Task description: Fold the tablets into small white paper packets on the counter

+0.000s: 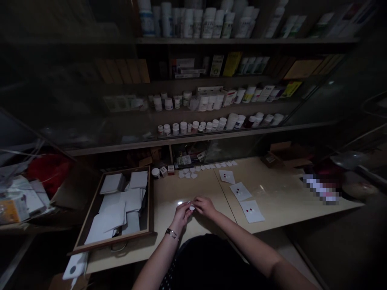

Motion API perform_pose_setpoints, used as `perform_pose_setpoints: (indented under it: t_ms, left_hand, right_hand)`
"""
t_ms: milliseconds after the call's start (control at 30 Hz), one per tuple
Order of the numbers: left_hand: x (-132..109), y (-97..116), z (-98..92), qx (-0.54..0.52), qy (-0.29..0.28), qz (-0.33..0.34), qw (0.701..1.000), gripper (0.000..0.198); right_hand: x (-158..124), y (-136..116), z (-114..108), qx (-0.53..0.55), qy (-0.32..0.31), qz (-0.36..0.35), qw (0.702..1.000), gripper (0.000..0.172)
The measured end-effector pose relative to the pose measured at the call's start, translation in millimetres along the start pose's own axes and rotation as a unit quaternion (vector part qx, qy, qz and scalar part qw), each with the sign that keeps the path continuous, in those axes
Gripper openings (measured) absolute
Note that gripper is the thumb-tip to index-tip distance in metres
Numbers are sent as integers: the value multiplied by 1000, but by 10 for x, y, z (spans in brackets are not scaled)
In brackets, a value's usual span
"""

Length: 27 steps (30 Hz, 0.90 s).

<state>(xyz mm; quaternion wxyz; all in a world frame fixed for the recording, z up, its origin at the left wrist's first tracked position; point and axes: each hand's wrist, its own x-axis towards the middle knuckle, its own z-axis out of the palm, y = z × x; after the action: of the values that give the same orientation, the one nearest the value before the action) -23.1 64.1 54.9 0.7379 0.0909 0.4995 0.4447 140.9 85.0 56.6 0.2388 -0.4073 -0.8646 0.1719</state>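
Small white paper piece (191,208): pale, no writing visible, held above the middle of a pale wooden counter (163,193). Left hand (181,215) and right hand (205,206) meet over it, fingers narrow, both sets of fingertips pinching it from either side. Wristwatch (171,233) with dark strap on left wrist. Loose rows of small paper squares (193,169) lie along the counter's back edge. Three paper sheets (240,191) right of the hands, each with two dark red spots. Open wooden drawer (111,245) at the counter's left edge, filled with white paper envelopes (111,183). Behind, shelved medicine bottles (183,127); labels too small to read.
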Motion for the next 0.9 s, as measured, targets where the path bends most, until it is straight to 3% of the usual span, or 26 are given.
perform_pose_setpoints:
  t_ms: [233,367,433,567,767,833,900]
  left_hand:
    - [46,19,-38,1,8,-15,1000,20]
    - [45,0,-55,28,-4,17,999,24]
    - [52,-16,-70,48,13,27,998,27]
    - [77,-51,-106,80,31,45,995,30]
    - [94,-128,-130,79,20,67,994,35]
    - [91,-137,-128,83,15,74,994,36]
    - [87,-130,-126,86,15,77,993,37]
  right_hand:
    - [-25,-36,-106,54,-24,-1,998,34]
    - [-38,-91,-104,131,-29,52,990,31]
    - [-30,-106,-40,193,-23,113,975,23]
    - [30,-93,169,339,17,295,893,28]
    - [37,-32,312,541,-45,455,706,29]
    - [8,-32,301,568,-32,476,671,30]
    - [-4,-35,280,575,-18,478,664,30]
